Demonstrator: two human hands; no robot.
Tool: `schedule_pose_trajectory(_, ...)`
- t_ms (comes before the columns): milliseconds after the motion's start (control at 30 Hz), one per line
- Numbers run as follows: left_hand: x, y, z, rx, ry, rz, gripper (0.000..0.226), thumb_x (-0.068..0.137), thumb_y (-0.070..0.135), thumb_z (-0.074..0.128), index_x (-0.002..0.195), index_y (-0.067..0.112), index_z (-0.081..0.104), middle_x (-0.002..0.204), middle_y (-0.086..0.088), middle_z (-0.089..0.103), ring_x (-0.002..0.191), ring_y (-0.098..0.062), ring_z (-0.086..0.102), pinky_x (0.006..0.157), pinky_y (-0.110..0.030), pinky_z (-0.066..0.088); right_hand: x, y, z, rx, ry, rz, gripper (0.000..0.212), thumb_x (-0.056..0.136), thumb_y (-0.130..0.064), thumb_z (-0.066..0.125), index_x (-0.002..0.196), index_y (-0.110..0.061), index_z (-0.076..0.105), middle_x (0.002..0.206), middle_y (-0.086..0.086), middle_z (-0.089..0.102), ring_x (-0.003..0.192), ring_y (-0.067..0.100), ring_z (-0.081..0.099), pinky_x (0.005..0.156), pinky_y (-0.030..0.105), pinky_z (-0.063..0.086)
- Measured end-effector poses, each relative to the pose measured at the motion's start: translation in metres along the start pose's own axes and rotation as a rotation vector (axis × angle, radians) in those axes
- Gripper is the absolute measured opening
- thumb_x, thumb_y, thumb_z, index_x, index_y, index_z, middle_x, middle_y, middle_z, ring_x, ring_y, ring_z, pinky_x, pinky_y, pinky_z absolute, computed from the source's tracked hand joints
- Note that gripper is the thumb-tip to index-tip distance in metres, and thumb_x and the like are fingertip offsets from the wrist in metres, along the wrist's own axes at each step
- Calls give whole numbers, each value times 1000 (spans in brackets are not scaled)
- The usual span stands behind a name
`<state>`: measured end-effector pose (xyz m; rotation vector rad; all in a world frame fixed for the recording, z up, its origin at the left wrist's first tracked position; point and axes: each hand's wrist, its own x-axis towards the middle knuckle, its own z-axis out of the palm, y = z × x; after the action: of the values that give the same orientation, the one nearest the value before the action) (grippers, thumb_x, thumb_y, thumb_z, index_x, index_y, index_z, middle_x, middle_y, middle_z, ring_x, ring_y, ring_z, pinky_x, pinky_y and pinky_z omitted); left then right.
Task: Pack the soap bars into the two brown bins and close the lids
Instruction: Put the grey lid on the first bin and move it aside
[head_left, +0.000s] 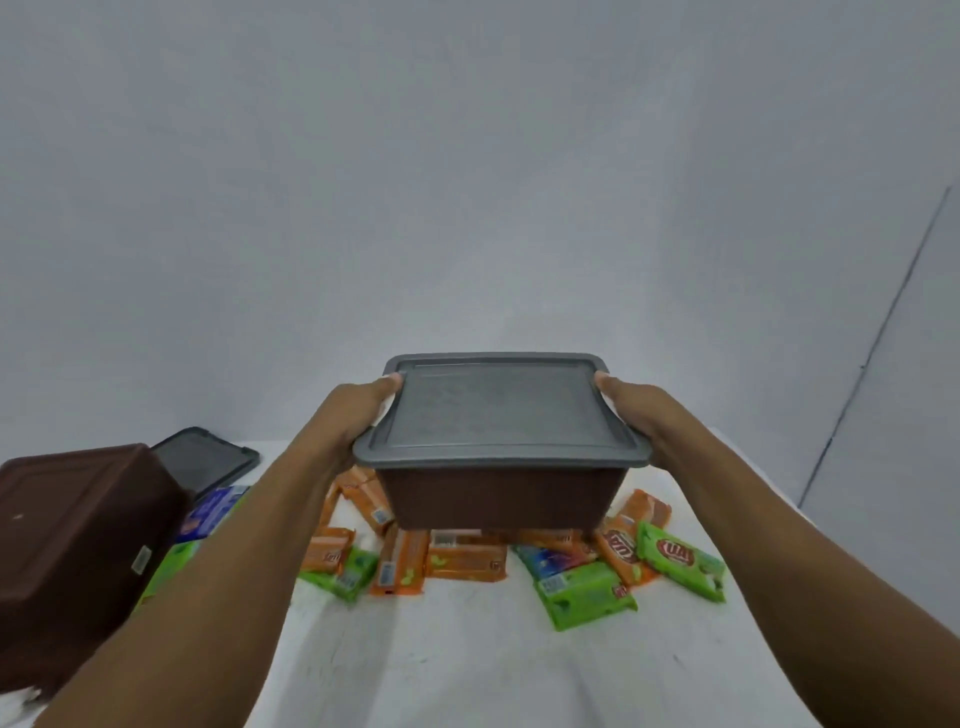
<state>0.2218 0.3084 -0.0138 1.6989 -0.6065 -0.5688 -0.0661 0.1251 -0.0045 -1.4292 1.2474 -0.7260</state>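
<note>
1. Bin, brown, is held between the two grips with its grey lid seated flat on top.
2. Left grip clasps the bin's left side, with the thumb laid on the lid's edge. Its fingers are hidden under the rim.
3. Right grip clasps the right side the same way, thumb on the lid's far corner.
4. Soap bars in orange, green and blue wrappers lie loose on the white desk, below and between the grips. Whether the bin touches them cannot be told.
5. Second bin lies tipped with its bottom showing, left of the left grip.
6. Second lid, dark, lies beyond that bin, also left of the left grip.
</note>
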Motion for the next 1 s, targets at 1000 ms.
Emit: schedule_pose_trajectory(1000,188,-60,150,232,14,-254,60,90,66,63,82,6,61,77,-7,62,64,-25,63,41,-24,46,253,69,5,-119,-74,141,77,91,-69,51,129,-2,57,108,10,61,81,21,62,57,31,48)
